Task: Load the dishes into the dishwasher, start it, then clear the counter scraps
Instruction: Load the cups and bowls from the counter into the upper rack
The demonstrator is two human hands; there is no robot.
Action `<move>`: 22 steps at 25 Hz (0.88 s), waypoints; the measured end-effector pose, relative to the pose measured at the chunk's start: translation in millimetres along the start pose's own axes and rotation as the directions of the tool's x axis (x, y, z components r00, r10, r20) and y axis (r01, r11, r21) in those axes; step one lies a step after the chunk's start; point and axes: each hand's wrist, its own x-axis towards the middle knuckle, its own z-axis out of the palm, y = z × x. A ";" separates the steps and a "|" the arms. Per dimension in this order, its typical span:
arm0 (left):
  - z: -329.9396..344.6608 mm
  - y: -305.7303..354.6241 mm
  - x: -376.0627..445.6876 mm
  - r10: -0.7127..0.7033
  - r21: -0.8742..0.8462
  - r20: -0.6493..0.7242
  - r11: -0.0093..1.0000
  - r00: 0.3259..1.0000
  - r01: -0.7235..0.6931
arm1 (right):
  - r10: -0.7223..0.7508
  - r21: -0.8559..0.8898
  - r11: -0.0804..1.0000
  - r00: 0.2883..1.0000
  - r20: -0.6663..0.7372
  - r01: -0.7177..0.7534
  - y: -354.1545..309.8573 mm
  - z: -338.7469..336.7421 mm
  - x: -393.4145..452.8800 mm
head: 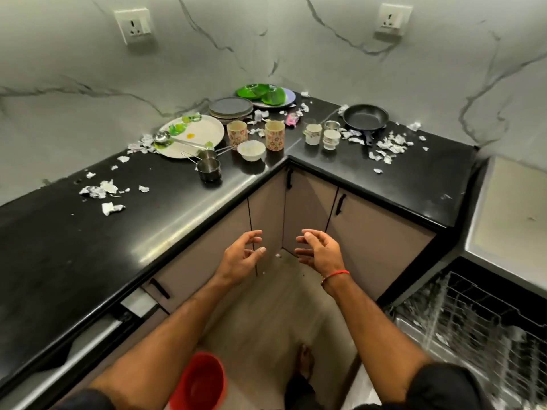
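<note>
Both my hands are out in front of me above the floor, in the inner corner of the glossy black L-shaped counter (177, 208). My left hand (241, 255) holds nothing, fingers loosely curled, palm turned inward. My right hand (318, 251) is the same, relaxed and empty, with a thin red thread band (336, 275) at the wrist.

The dishes sit at the far corner of the counter. A large round white plate (204, 131), smeared with green and yellow, carries a steel ladle (165, 137) lying across it. To its right stands a stack of flat grey round plates (231, 107), and beyond that a pale plate bearing shiny green leaf-like pieces (266, 94). Two tall floral-patterned mugs (274, 135) stand upright beside a small white bowl (251, 149). Two small steel measuring cups with long handles (208, 167) sit nearer me. On the right arm of the counter are two small white cups (313, 134) and a black non-stick frying pan (365, 116).

Crumpled white paper scraps (100, 189) are scattered over both arms of the counter.

At near right the dishwasher's wire rack (485, 315) is pulled out; it is blurred, so its contents are uncertain. A round red plastic bucket (201, 383) stands on the floor near my left arm.
</note>
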 end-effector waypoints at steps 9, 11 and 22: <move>-52.5 4.6 134.5 -0.120 0.049 -0.221 0.990 0.968 0.134 | 0.059 -0.073 0.997 0.938 0.340 -0.036 -49.8 61.3 167.2; -58.7 0.0 158.4 -0.178 0.034 -0.272 0.980 0.946 0.194 | 0.074 -0.094 0.995 0.920 0.384 -0.041 -56.1 70.8 195.7; -135.6 -70.8 307.9 -0.246 0.537 -0.263 0.766 0.933 0.353 | 0.124 -0.194 0.980 0.911 0.394 -0.049 -63.0 132.7 294.9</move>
